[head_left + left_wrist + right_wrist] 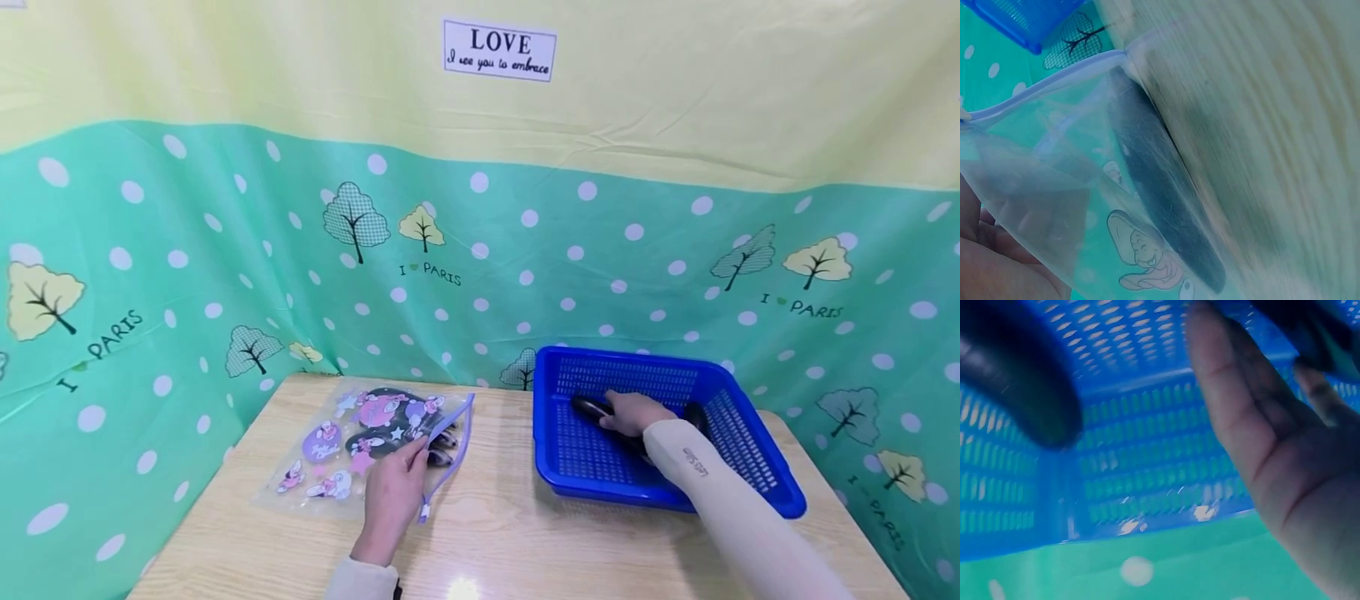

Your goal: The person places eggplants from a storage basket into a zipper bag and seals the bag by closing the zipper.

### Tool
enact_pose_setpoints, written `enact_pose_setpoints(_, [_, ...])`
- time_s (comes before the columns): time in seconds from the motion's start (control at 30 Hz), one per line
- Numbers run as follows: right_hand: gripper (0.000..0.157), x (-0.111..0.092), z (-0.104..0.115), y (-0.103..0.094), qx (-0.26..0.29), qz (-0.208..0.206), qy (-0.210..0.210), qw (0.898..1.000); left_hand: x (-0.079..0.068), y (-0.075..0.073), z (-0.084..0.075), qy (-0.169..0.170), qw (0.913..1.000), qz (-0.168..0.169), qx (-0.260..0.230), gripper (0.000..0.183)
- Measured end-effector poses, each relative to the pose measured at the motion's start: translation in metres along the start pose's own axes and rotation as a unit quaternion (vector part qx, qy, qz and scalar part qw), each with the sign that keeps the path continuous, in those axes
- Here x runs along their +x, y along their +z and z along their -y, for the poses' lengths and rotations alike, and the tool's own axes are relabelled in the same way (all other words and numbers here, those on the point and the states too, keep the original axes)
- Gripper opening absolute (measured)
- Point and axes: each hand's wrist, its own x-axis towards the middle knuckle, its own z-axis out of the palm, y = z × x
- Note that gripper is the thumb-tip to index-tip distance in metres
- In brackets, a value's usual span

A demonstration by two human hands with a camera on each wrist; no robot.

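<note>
My left hand point(396, 492) pinches the open edge of a clear zip bag point(311, 487) with cartoon prints and a purple zip, lying on the table. Dark eggplants point(441, 457) are inside it; the left wrist view shows one eggplant point(1166, 181) through the plastic. Reaching into a blue basket point(615, 495), my right hand point(636, 412) holds a shiny dark eggplant point(588, 407), partly hidden under the hand. Another eggplant point(696, 414) lies to the right, behind the wrist. In the right wrist view, a blurred dark eggplant point(1029, 381) is apart from the hand.
The basket has slotted walls and stands at the right of the wooden table point(495, 533). A green and yellow curtain point(525, 275) with dots and trees hangs behind and along both sides. Bare tabletop lies between bag and basket.
</note>
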Motion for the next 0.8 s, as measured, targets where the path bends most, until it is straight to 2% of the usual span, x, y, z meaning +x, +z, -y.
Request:
enact_pose_setpoints(0.13, [0.068, 0.000, 0.007, 0.003, 0.009, -0.003, -0.014, 1.000, 0.000, 0.001, -0.001, 0.002, 1.0000, -0.001, -0.002, 0.028])
enact_pose_setpoints(0.23, [0.077, -0.006, 0.008, 0.003, 0.014, 0.007, 0.003, 1.000, -0.001, 0.000, -0.001, 0.001, 1.0000, -0.001, -0.001, 0.028])
enact_pose_setpoints(0.27, [0.074, -0.008, 0.007, 0.003, 0.010, 0.014, 0.012, 1.000, -0.001, 0.000, -0.001, 0.000, 1.0000, -0.001, -0.001, 0.028])
enact_pose_setpoints(0.33, [0.056, -0.013, 0.004, 0.003, -0.001, 0.029, 0.033, 0.999, -0.001, 0.000, -0.001, -0.002, 1.0000, 0.000, 0.001, 0.029])
enact_pose_setpoints(0.43, [0.019, -0.019, -0.001, 0.001, -0.023, 0.047, 0.036, 0.998, -0.001, 0.000, -0.001, -0.004, 1.0000, 0.000, 0.001, 0.029])
enact_pose_setpoints(0.5, [0.014, -0.021, -0.004, 0.000, -0.018, 0.060, 0.036, 0.997, -0.002, 0.000, 0.000, -0.006, 1.0000, 0.001, -0.001, 0.029])
enact_pose_setpoints(0.57, [0.014, -0.023, -0.006, -0.003, 0.011, 0.068, 0.031, 0.997, -0.002, 0.000, 0.000, -0.007, 1.0000, 0.002, -0.003, 0.029])
enact_pose_setpoints(0.67, [0.015, -0.024, -0.008, -0.008, 0.087, 0.065, 0.027, 0.994, -0.002, -0.001, 0.000, -0.007, 1.0000, 0.001, -0.006, 0.029])
enact_pose_setpoints(0.8, [0.049, -0.027, -0.008, -0.021, 0.159, 0.032, 0.000, 0.987, -0.001, 0.000, 0.000, -0.004, 1.0000, 0.002, -0.008, 0.029])
